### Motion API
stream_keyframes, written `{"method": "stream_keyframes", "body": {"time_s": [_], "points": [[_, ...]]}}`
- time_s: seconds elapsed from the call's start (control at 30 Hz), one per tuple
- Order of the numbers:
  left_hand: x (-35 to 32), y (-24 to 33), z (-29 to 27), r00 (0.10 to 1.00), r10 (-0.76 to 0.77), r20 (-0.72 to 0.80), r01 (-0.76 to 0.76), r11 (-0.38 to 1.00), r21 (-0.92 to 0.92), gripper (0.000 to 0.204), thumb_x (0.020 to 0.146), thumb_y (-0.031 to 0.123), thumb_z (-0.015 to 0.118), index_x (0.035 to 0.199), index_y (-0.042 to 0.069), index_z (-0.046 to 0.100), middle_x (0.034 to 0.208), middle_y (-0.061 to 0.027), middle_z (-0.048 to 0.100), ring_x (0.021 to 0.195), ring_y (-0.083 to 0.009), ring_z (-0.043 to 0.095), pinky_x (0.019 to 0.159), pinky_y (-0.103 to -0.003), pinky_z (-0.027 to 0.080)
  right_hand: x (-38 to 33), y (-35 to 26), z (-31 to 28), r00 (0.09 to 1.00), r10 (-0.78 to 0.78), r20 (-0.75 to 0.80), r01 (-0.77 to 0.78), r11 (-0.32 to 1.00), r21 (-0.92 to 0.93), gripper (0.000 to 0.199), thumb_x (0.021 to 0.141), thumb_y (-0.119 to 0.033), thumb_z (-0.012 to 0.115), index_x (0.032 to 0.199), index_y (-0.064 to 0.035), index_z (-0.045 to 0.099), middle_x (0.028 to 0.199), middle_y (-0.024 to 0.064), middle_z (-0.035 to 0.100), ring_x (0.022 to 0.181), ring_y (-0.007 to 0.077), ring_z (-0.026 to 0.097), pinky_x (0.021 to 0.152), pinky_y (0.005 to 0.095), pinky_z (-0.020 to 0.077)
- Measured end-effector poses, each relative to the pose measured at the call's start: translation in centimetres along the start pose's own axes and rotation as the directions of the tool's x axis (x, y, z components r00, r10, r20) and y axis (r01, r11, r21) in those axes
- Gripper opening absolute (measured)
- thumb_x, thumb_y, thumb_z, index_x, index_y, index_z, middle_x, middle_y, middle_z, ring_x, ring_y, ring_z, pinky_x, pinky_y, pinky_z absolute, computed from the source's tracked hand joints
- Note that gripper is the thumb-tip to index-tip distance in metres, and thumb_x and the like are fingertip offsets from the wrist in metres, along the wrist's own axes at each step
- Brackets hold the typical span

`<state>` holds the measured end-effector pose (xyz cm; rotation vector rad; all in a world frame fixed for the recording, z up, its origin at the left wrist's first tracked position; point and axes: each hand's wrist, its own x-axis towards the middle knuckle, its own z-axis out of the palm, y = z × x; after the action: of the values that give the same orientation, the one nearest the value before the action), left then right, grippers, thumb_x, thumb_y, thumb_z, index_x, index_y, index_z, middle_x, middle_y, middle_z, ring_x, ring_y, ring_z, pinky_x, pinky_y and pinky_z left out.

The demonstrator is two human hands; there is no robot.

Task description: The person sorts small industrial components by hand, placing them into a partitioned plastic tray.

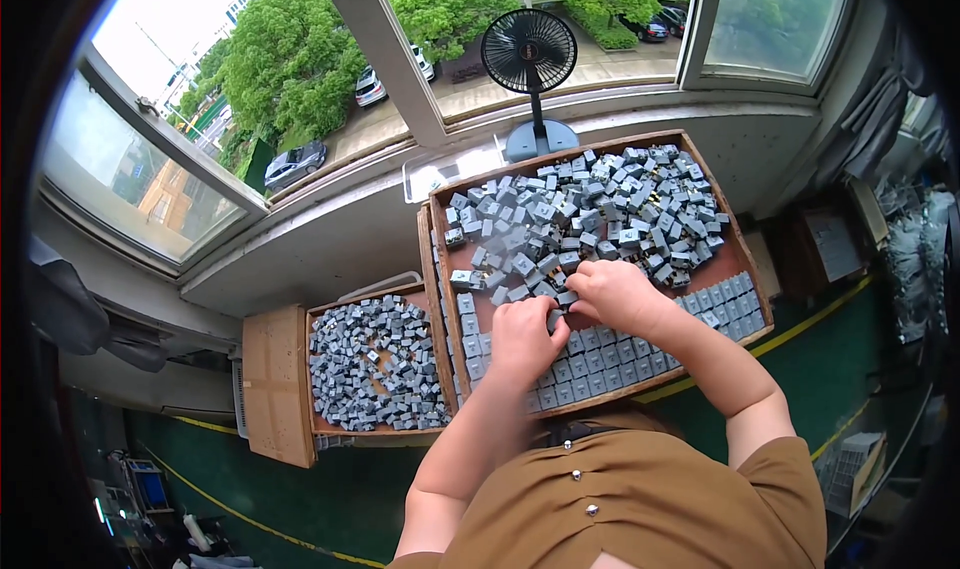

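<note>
A wooden tray (434, 231) lies before me, with a loose heap of small grey block-shaped parts (600, 201), some showing brass-coloured bits. Along its near side, similar grey blocks (605, 362) stand in neat rows. My left hand (524, 337) is closed over the edge between heap and rows, a dark grey block (553, 319) between thumb and fingers. Just right of it, my right hand (618, 295) has its fingers pinched together at the near edge of the heap. Whatever it grips is hidden by the fingers.
Left of the tray, a lower box (318, 424) holds many more grey blocks, beside a brown cardboard box (275, 384). A black fan (529, 54) stands behind the tray by the windows. A white shallow tray (428, 176) sits on the sill. The floor (290, 494) is green with yellow lines.
</note>
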<state>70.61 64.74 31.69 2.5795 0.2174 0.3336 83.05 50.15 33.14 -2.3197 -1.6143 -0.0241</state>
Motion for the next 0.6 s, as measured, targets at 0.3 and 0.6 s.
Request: {"method": "stream_keyframes", "body": {"time_s": [0.3, 0.6], "points": [[-0.7, -0.5, -0.3, 0.999, -0.019, -0.037, 0.019, 1.000, -0.021, 0.021, 0.079, 0.022, 0.068, 0.092, 0.006, 0.063, 0.087, -0.0117, 0.065, 0.086, -0.0327, 0.061, 0.080, -0.043, 0.049, -1.3, 2.0, -0.2, 0.965, -0.261, 0.036, 0.263, 0.957, -0.119, 0.014, 0.073, -0.016, 0.068, 0.083, -0.0134, 0.059, 0.081, 0.0019, 0.058, 0.078, 0.0196, 0.063, 0.077, 0.0336, 0.0479], [-0.9, -0.6, -0.4, 1.000, -0.019, -0.023, 0.020, 0.998, 0.051, 0.018, 0.081, 0.020, 0.066, 0.092, 0.007, 0.063, 0.092, -0.0112, 0.062, 0.088, -0.0323, 0.060, 0.078, -0.044, 0.049, 4.2, -1.9, 1.2, 0.998, 0.000, -0.060, -0.002, 0.999, -0.047, 0.024, 0.070, -0.017, 0.073, 0.090, -0.0107, 0.062, 0.086, 0.0057, 0.060, 0.086, 0.0240, 0.065, 0.072, 0.0364, 0.0534]]}}
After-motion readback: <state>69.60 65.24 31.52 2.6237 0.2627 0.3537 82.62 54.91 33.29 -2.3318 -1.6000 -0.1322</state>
